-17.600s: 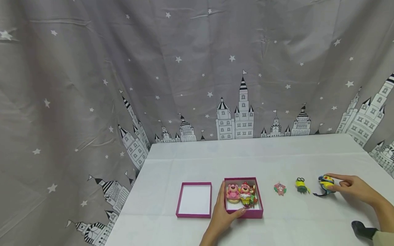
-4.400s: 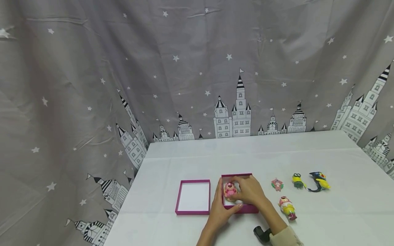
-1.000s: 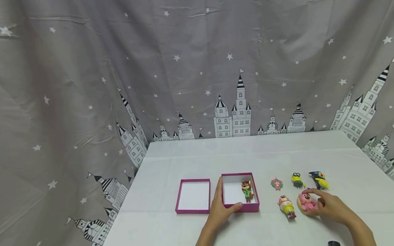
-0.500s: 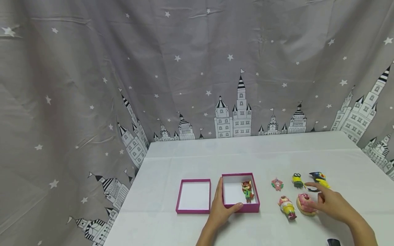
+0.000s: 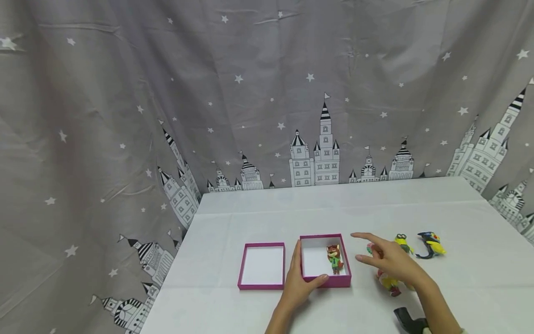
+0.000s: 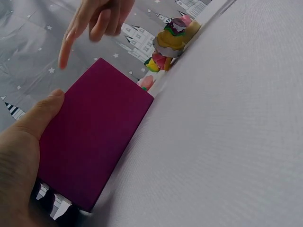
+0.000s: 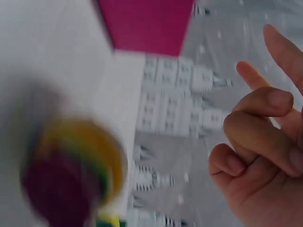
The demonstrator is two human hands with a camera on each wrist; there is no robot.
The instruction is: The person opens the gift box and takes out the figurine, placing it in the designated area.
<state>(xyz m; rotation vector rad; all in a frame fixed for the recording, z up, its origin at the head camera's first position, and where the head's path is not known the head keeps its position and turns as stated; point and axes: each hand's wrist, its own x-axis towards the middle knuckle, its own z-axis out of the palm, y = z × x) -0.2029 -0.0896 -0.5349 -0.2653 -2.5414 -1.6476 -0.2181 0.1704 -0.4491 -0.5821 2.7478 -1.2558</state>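
My left hand [image 5: 296, 284] grips the magenta box [image 5: 333, 282] by its left side and front wall, thumb against the front. Inside the box a fox figurine [image 5: 335, 260] in green lies at the right. Nothing is in my right hand [image 5: 394, 257], which hovers right of the box with thumb and index finger spread, the other fingers curled. Beneath that hand lies a bear figurine in yellow [image 5: 390, 283], partly covered. The pink bear figurine is almost wholly hidden by the right hand and wrist. A small pink figure [image 5: 369, 248] peeks out behind the fingers.
Left of the box lies a matching shallow lid [image 5: 241, 268], white inside. Farther right are a green-and-yellow minion figurine [image 5: 403, 243] and a blue-and-yellow figure [image 5: 434, 244] with a dark tail. A grey curtain [image 5: 250, 93] printed with castles hangs behind the white table [image 5: 233, 218].
Both bear figurines have left the box for the table at right; the fox stays inside. My right hand has let go of the pink bear and moved left towards the box.
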